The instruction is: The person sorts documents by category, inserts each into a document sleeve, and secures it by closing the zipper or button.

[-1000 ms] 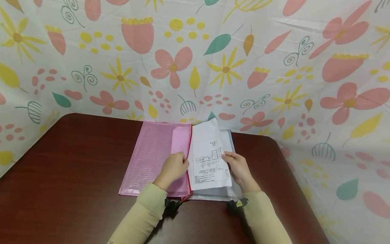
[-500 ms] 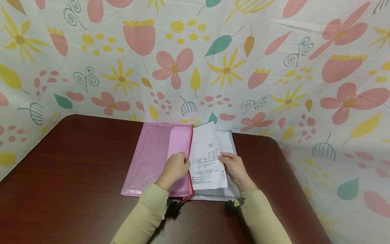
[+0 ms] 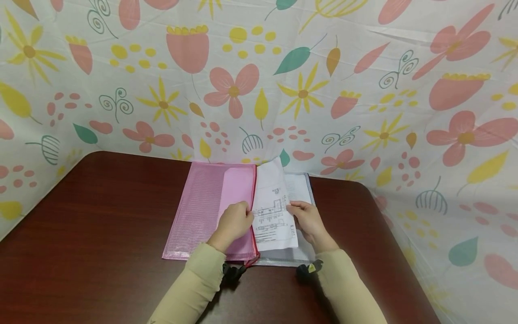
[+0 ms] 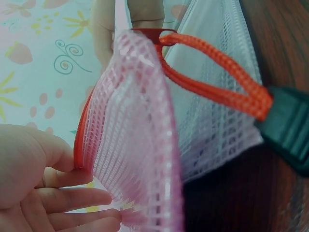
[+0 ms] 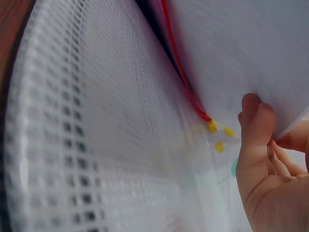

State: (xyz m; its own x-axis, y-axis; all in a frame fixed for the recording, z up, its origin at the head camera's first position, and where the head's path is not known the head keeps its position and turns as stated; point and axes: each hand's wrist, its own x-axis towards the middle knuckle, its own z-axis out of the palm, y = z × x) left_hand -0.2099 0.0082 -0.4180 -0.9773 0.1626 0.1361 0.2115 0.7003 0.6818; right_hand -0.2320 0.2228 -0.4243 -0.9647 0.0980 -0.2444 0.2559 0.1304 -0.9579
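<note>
A pink mesh zipper pouch (image 3: 198, 211) lies on the table, its red zipper edge (image 4: 83, 130) pinched between the thumb and finger of my left hand (image 3: 234, 222). From its mouth sticks out a white printed paper sheet (image 3: 273, 234) with line drawings; the part further left is covered by the pouch and shows pale pink through the mesh. My right hand (image 3: 310, 225) pinches the sheet's right edge between thumb and fingers, also seen in the right wrist view. Under the sheet lies a clear mesh pouch (image 3: 301, 189) with a dark edge, holding a white page.
A red cord loop (image 4: 217, 72) hangs from the pink pouch's corner beside a black wrist device (image 3: 232, 274). The dark brown table (image 3: 101, 225) meets a flower-printed cloth (image 3: 162, 67) at the back and right.
My right hand has moved left with the paper sheet, and more of the sheet is inside the pink pouch. My left hand keeps its hold on the zipper edge.
</note>
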